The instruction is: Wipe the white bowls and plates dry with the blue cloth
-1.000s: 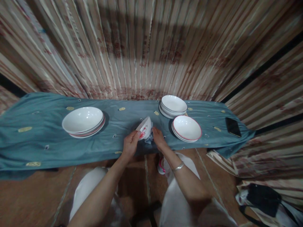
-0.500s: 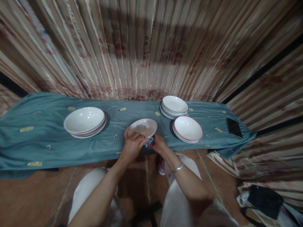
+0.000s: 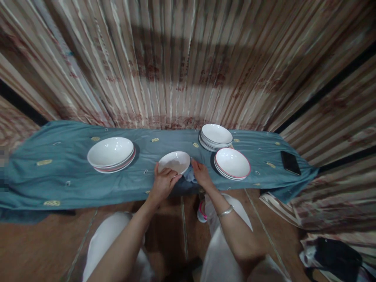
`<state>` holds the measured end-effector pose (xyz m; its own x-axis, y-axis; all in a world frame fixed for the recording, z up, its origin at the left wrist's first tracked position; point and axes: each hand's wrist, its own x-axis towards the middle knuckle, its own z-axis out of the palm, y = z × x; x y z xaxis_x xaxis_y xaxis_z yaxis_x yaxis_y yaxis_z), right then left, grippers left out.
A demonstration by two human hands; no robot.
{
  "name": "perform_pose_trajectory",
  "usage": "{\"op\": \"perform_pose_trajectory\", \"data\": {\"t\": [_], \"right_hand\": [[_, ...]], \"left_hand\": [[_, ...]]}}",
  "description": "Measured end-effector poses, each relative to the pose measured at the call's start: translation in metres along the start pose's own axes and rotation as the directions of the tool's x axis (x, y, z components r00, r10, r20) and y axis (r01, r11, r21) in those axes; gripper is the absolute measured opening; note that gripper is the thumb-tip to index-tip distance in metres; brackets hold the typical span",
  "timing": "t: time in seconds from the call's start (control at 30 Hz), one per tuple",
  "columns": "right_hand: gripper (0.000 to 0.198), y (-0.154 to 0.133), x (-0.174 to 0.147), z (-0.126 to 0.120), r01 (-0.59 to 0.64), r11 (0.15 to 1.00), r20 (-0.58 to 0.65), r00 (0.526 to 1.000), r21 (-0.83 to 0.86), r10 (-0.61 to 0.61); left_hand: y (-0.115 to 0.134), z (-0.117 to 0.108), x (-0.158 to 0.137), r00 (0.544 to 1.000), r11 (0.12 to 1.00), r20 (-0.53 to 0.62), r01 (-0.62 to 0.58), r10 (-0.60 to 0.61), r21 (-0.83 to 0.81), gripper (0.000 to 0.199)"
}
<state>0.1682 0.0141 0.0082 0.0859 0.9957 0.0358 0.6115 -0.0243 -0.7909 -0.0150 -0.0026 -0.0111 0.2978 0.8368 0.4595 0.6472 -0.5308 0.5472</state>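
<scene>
A white shallow bowl (image 3: pixel 175 160) is tilted over the middle of the cloth-covered table. My left hand (image 3: pixel 164 181) grips its near left edge, with fingers over the inside of the rim. At the bowl's right side is my right hand (image 3: pixel 199 172), fingers closed on a light blue cloth (image 3: pixel 190 176) that hangs below the rim. Part of the cloth is hidden by the hand and the bowl. A silver bracelet (image 3: pixel 226 210) circles my right wrist.
On the left stands a stack of white bowls (image 3: pixel 111 152). To the right are a red-rimmed stack (image 3: pixel 233 163) and a dark-rimmed stack (image 3: pixel 216 135) behind it. A black phone (image 3: pixel 290 162) lies near the right end of the blue tablecloth (image 3: pixel 117 192). Curtains (image 3: pixel 176 70) hang behind.
My right hand has slid out from beneath the bowl to its right edge, bringing the cloth along. My left hand keeps its hold on the bowl. The view has shifted slightly.
</scene>
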Motion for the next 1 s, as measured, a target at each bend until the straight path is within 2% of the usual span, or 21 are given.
{"op": "perform_pose_trajectory", "data": {"t": [0.13, 0.23, 0.33, 0.47, 0.57, 0.63, 0.7, 0.77, 0.83, 0.87, 0.93, 1.0], "right_hand": [[0.036, -0.002, -0.002, -0.003, -0.001, 0.995, 0.021, 1.0, -0.105, 0.003], [0.025, -0.003, -0.003, -0.001, -0.013, 0.984, 0.06, 0.998, -0.18, 0.024], [0.023, -0.005, -0.002, -0.001, -0.033, 0.979, 0.073, 0.996, -0.2, 0.048], [0.023, -0.009, -0.003, -0.002, -0.05, 0.984, 0.059, 0.996, -0.169, 0.06], [0.022, -0.01, -0.005, -0.005, -0.009, 0.992, 0.032, 0.999, -0.126, 0.013], [0.023, -0.011, -0.007, -0.011, 0.038, 0.994, 0.008, 0.999, -0.102, -0.038], [0.025, -0.013, -0.01, -0.021, 0.085, 0.993, -0.026, 0.996, -0.082, -0.087], [0.027, -0.014, -0.013, -0.035, 0.131, 0.99, -0.067, 0.989, -0.056, -0.135], [0.03, -0.015, -0.015, -0.052, 0.175, 0.984, -0.117, 0.977, -0.026, -0.176], [0.032, -0.015, -0.016, -0.061, 0.194, 0.981, -0.145, 0.97, -0.014, -0.194], [0.034, -0.013, -0.017, -0.081, 0.215, 0.977, -0.218, 0.953, 0.001, -0.209], [0.035, -0.008, -0.018, -0.101, 0.202, 0.979, -0.303, 0.933, 0.001, -0.193]], "left_hand": [[0.006, 0.001, -0.006, 0.998, 0.998, 0.034, -0.048, 0.047, 0.047, 0.026], [0.007, 0.001, -0.009, 0.998, 0.998, 0.015, -0.061, 0.06, 0.022, 0.023], [0.008, 0.002, -0.009, 0.998, 0.998, -0.014, -0.056, 0.056, 0.003, 0.025], [0.01, -0.001, -0.009, 0.999, 1.0, -0.041, 0.009, -0.01, -0.015, 0.03], [0.013, -0.006, -0.011, 0.984, 0.992, -0.127, 0.116, -0.121, -0.051, 0.036], [0.015, -0.009, -0.012, 0.947, 0.97, -0.223, 0.206, -0.231, -0.129, 0.047], [0.018, -0.012, -0.01, 0.876, 0.912, -0.295, 0.304, -0.381, -0.276, 0.061], [0.023, -0.012, -0.006, 0.796, 0.799, -0.28, 0.373, -0.537, -0.471, 0.066], [0.031, -0.008, 0.003, 0.765, 0.687, -0.214, 0.372, -0.608, -0.624, 0.06], [0.037, -0.004, 0.008, 0.779, 0.665, -0.194, 0.343, -0.596, -0.663, 0.055], [0.05, 0.006, 0.02, 0.824, 0.674, -0.196, 0.271, -0.532, -0.687, 0.05], [0.066, 0.02, 0.034, 0.849, 0.686, -0.189, 0.247, -0.494, -0.684, 0.05]]}}
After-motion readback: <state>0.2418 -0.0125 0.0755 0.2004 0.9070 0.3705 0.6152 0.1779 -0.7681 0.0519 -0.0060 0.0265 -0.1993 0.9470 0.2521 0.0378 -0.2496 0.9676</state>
